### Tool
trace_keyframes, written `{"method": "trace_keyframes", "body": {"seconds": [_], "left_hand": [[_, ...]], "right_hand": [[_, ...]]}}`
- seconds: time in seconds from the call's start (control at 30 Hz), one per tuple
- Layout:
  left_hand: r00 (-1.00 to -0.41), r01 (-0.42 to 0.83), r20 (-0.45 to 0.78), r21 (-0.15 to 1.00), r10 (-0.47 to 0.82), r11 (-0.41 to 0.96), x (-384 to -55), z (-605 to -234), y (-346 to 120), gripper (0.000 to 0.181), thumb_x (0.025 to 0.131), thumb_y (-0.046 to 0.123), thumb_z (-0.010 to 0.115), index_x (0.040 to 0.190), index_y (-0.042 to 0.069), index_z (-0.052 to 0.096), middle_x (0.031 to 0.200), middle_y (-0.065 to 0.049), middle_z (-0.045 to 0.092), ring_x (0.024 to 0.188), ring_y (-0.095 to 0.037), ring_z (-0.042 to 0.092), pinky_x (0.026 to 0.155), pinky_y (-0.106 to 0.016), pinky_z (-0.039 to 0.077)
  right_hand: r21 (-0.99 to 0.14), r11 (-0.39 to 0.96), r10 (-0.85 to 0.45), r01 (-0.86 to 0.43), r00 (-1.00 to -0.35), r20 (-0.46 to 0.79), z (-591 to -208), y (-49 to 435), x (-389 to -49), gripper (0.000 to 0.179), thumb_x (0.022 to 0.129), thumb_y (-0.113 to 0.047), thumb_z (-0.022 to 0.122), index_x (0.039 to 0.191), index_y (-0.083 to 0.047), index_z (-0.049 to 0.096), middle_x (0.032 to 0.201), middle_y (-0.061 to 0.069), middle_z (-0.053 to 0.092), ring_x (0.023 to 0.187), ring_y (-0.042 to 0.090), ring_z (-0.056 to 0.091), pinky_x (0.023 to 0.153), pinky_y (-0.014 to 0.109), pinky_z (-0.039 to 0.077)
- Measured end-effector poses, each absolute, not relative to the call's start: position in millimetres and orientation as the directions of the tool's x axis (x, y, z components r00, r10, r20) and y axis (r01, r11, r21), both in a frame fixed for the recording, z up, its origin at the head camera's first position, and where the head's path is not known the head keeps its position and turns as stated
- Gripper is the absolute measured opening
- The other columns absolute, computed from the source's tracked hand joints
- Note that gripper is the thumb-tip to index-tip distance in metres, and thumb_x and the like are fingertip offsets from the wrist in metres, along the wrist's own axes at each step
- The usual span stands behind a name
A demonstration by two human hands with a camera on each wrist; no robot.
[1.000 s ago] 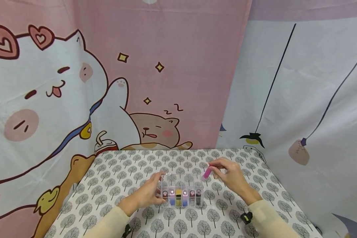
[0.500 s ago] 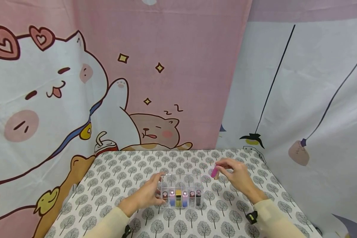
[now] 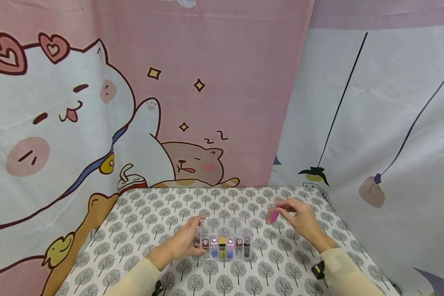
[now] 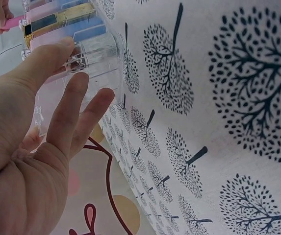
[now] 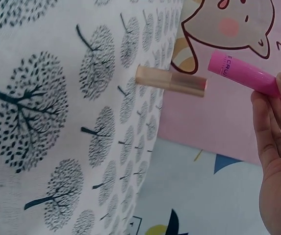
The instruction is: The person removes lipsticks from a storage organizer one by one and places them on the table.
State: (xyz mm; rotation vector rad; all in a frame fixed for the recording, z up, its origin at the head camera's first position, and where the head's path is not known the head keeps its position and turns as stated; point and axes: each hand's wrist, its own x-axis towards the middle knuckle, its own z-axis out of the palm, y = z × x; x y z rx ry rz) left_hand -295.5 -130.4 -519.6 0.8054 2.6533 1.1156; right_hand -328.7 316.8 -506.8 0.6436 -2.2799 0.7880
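Note:
A clear lipstick organizer with several lipsticks in its front row stands on the table. At its left end, my left hand grips it, thumb at the front and fingers reaching toward the back corner. The left wrist view shows the thumb against the clear wall. Off to the right of the organizer, my right hand pinches a bright pink lipstick tube by its upper end. Just left of the pink tube in the head view is a rose-gold tube, upright on the cloth.
A white cloth printed with grey trees covers the table. Behind it hangs a pink cartoon curtain, and a pale curtain closes off the right side.
My right hand has moved right, away from the organizer, carrying the pink tube toward the rose-gold one. The left hand keeps its place on the organizer.

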Motion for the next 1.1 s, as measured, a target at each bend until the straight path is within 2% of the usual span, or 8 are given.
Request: {"method": "trace_keyframes", "body": {"seconds": [0.13,0.33,0.5,0.73,1.1], "left_hand": [[-0.841,0.423,0.071,0.705,0.537,0.569,-295,-520,-131,0.118,0.076,0.011,0.096,0.168,0.019,0.023,0.153,-0.015,0.047,0.103,-0.015,0.073,0.078,-0.018,0.063],[-0.839,0.423,0.077,0.715,0.538,0.557,-296,-520,-131,0.118,0.075,0.011,0.096,0.167,0.02,0.023,0.153,-0.015,0.047,0.104,-0.018,0.073,0.078,-0.017,0.062],[-0.841,0.422,0.076,0.712,0.536,0.561,-296,-521,-132,0.118,0.075,0.011,0.097,0.167,0.02,0.023,0.152,-0.015,0.048,0.103,-0.017,0.073,0.077,-0.016,0.062],[-0.84,0.423,0.073,0.709,0.538,0.565,-296,-522,-132,0.118,0.076,0.012,0.096,0.167,0.02,0.023,0.152,-0.014,0.047,0.104,-0.017,0.073,0.078,-0.017,0.063],[-0.844,0.419,0.067,0.701,0.533,0.577,-297,-521,-130,0.118,0.075,0.014,0.097,0.167,0.023,0.023,0.151,-0.011,0.048,0.104,-0.016,0.073,0.079,-0.019,0.064]], "right_hand": [[-0.36,0.706,-0.231,-0.609,-0.68,0.696,-512,322,-333,0.023,0.088,-0.006,0.086,0.11,-0.011,0.08,0.102,-0.002,0.081,0.083,0.016,0.079,0.075,0.023,0.066],[-0.393,0.737,-0.196,-0.55,-0.73,0.655,-518,329,-338,0.022,0.088,-0.009,0.087,0.108,-0.015,0.08,0.098,-0.004,0.082,0.083,0.014,0.078,0.074,0.027,0.066],[-0.412,0.75,-0.182,-0.518,-0.759,0.625,-522,333,-341,0.02,0.09,-0.013,0.086,0.109,-0.019,0.08,0.101,-0.005,0.082,0.083,0.013,0.078,0.072,0.025,0.065],[-0.419,0.755,-0.181,-0.504,-0.775,0.605,-531,337,-349,0.018,0.092,-0.011,0.085,0.109,-0.012,0.08,0.099,-0.002,0.082,0.08,0.011,0.076,0.067,0.023,0.062],[-0.439,0.77,-0.162,-0.463,-0.807,0.568,-541,341,-360,0.016,0.093,-0.013,0.083,0.109,-0.016,0.08,0.097,-0.004,0.08,0.08,0.01,0.074,0.068,0.022,0.061]]}}
